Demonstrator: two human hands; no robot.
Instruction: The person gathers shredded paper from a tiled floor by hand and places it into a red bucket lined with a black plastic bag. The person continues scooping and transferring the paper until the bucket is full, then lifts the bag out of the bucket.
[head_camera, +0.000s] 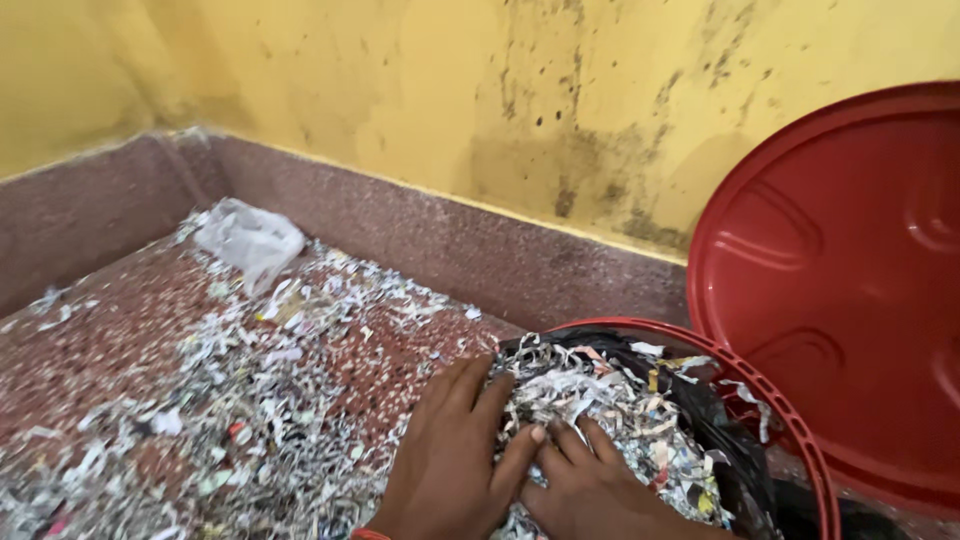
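Fingers first: left hand (450, 460) fingers spread apart, flat, pressing palm-down on the heap of shredded white-and-printed paper strips (600, 410). Right hand (590, 485) fingers also apart, splayed on the same heap, just beside the left; thumb of left touches right fingertips. Neither hand clamped on anything, both pressing down.

Heap sits in the round red plastic bin (800, 440), piled above rim level. Black plastic liner bag (715, 410) shows betw. heap and bin rim, crumpled, glossy. Rim is ribbed, curved; only its far/right arc visible, rest hidden by hands + frame edge.

Right of bin: round red plastic lid (850, 280), standing tilted, inner face to camera, smooth w/ moulded ridges. Lid edge close to bin rim, cannot tell if touching. Little room on that side.

Left of bin: speckled maroon stone floor (110, 340), rough terrazzo look, strewn w/ loose paper shreds (250, 400), thick near bin, thinner further left. Crumpled clear plastic bag (250, 240) lies well left of bin, near floor's far edge. Open room for moving is on this side.

Behind bin: low maroon stone skirting (450, 240), then stained yellow plaster wall (500, 90), dark blotches, meeting a 2nd wall at corner far left of bin.
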